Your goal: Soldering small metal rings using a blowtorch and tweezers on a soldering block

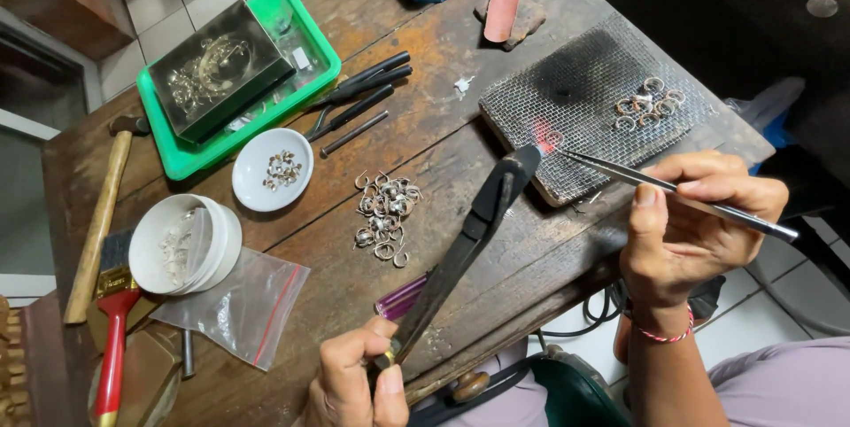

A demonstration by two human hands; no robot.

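Workbench (292, 241), torch (469, 232), tweezers (682, 198), ring (553, 138)

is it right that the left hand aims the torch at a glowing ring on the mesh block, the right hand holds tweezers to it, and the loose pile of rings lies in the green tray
Not quite. The head view shows the loose pile of rings lying on the bare wooden table, not in the green tray. The rest holds: the left hand aims the torch at a glowing ring on the mesh block, and the right hand holds tweezers to it.
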